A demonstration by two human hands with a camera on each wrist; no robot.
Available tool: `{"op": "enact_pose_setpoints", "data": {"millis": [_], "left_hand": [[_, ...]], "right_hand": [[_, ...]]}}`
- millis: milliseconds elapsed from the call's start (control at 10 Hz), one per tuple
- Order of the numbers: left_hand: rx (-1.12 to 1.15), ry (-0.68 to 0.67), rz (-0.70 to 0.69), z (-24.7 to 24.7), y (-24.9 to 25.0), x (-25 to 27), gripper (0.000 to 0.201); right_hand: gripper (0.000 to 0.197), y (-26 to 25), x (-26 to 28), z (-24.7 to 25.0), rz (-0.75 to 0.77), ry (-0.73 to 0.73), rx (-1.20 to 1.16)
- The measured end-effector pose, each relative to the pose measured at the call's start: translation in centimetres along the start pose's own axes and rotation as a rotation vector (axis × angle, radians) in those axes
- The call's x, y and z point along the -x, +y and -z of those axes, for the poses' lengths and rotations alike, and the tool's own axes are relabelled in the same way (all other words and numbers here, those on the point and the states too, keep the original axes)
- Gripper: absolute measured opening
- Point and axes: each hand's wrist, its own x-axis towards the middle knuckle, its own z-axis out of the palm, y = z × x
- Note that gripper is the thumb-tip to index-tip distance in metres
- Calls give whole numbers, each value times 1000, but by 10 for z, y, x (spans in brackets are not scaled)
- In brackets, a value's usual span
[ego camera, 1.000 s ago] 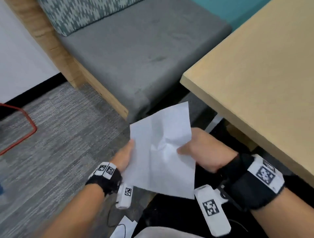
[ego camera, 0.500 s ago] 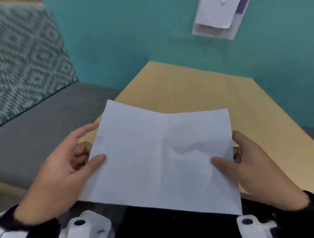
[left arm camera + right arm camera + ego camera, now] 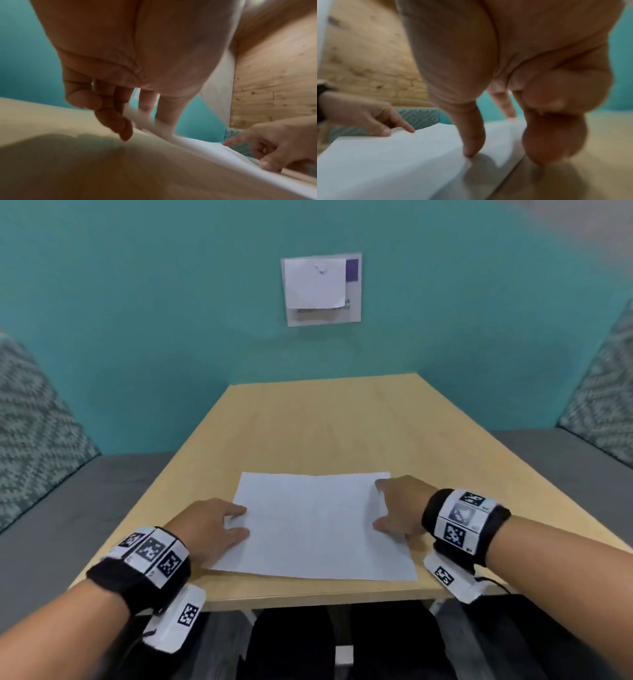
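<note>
Paper sheet (image 3: 315, 522): light, limp, easily creased; flat on surface (image 3: 308, 422). Left hand (image 3: 209, 529), right hand (image 3: 399, 510): fingers relaxed, pressing side edges; lift there.

Broad black fabric wristbands (image 3: 120, 583) carry white plates (image 3: 459, 518) printed with black square codes; a coded white plastic pod (image 3: 178, 619) hangs under each, the right one trailing a thin black cable (image 3: 495, 583). Possibly a thin silvery ring (image 3: 93, 84) on the left hand (image 3: 137, 47).

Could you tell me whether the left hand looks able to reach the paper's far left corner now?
Probably yes: the left hand rests on the left edge of the paper, and only bare table lies between it and that corner.
</note>
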Motion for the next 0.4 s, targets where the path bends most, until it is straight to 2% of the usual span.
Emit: {"op": "enact_pose_setpoints", "data": {"millis": [100,200,300,400], "left_hand": [[-191,-96,20,-2,-2,-8,66],[-261,-100,50,-5,-4,-11,72],[-221,-114,48,-8,-8,-11,76],[-47,-24,28,-14,-13,-5,82]], "right_hand": [[53,0,-5,-2,38,0,116],[49,-2,-5,0,75,-57,179],[55,4,-4,4,107,-69,126],[63,11,12,29,121,76,-82]]}}
